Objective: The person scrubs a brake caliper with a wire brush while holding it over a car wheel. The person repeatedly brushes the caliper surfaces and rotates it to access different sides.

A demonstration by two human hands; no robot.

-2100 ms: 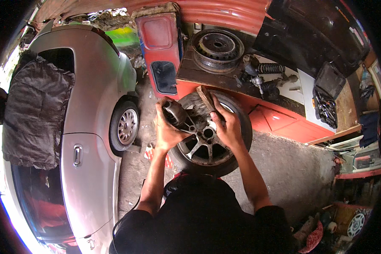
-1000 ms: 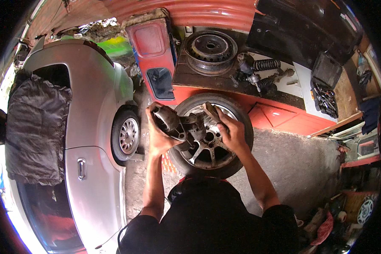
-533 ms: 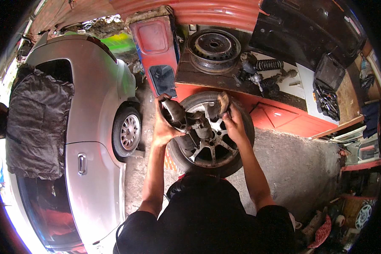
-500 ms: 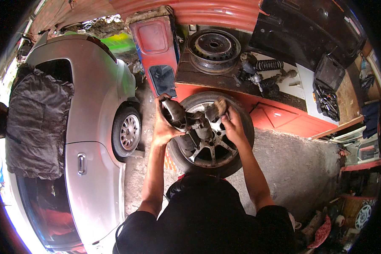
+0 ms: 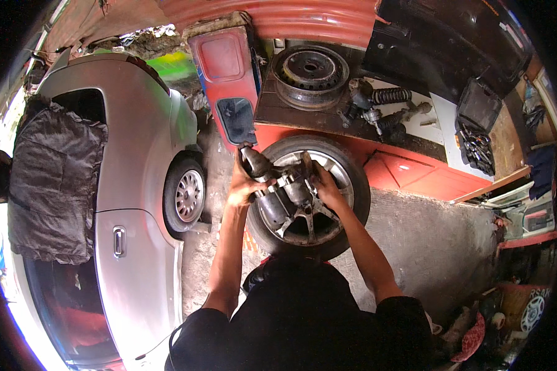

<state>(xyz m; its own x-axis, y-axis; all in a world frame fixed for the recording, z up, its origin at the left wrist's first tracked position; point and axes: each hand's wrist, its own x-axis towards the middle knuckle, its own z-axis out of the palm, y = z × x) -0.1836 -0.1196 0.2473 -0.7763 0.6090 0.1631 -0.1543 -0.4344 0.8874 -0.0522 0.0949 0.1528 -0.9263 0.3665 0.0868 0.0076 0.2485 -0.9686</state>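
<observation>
A greasy grey metal car part (image 5: 277, 182), lumpy with a cylindrical end, is held up in both my hands. My left hand (image 5: 244, 185) grips its cylindrical left end. My right hand (image 5: 323, 185) grips its right end, where a flat bracket sticks up. Under the part lies a loose wheel (image 5: 346, 207) with a black tyre and a silver spoked rim, flat on the concrete floor in front of me.
A silver car (image 5: 130, 204) stands on my left, a dark cloth (image 5: 52, 179) over its window. A red workbench (image 5: 414, 170) beyond the wheel carries a black steel rim (image 5: 309, 68), a coil spring (image 5: 390, 96) and tool trays (image 5: 476, 145). A red panel (image 5: 226, 80) leans beside it.
Both hands have lifted the metal part a little higher over the wheel and turned it; the grip on both ends has stayed the same.
</observation>
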